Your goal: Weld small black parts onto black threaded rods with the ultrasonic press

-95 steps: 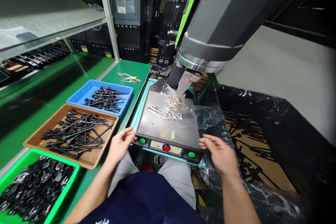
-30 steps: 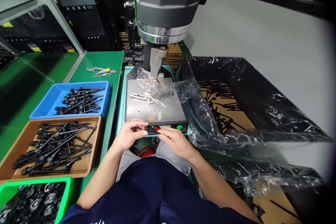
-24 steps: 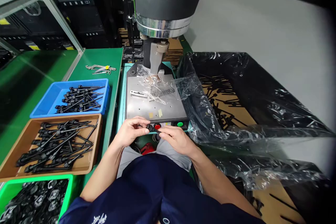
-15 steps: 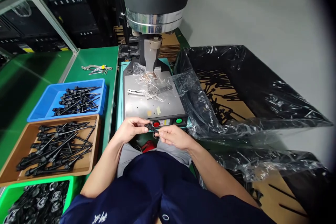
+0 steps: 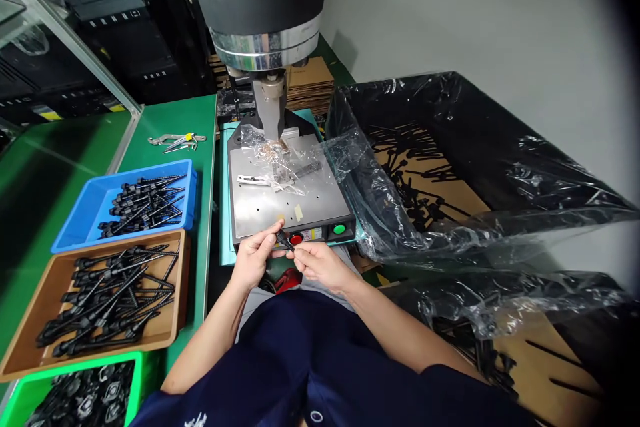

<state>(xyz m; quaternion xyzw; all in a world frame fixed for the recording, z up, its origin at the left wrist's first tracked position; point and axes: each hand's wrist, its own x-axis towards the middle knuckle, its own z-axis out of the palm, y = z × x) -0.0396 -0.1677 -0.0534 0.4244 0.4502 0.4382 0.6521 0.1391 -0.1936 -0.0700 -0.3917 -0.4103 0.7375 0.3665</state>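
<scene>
My left hand (image 5: pixel 254 259) and my right hand (image 5: pixel 320 264) meet just in front of the press machine's button panel (image 5: pixel 320 233). Both pinch a small black pin-like part (image 5: pixel 285 240) held between their fingertips. The part sits beside the red button (image 5: pixel 296 239). Above, the grey press head (image 5: pixel 260 7) stands over the steel plate (image 5: pixel 280 197), which carries crumpled clear film (image 5: pixel 280 160) and a small metal piece (image 5: pixel 250 180).
On the green bench to the left lie a blue tray (image 5: pixel 80 227) and a brown tray (image 5: pixel 20 353) of black pins, and a green tray (image 5: pixel 20 400) of black parts. Metal tools (image 5: pixel 173 141) lie further back. A plastic-lined carton (image 5: pixel 500 167) of finished pins stands at right.
My hands went from resting open at the two green buttons to meeting at the panel's middle, pinching the black part. The view swung right, then shifted left and down.
</scene>
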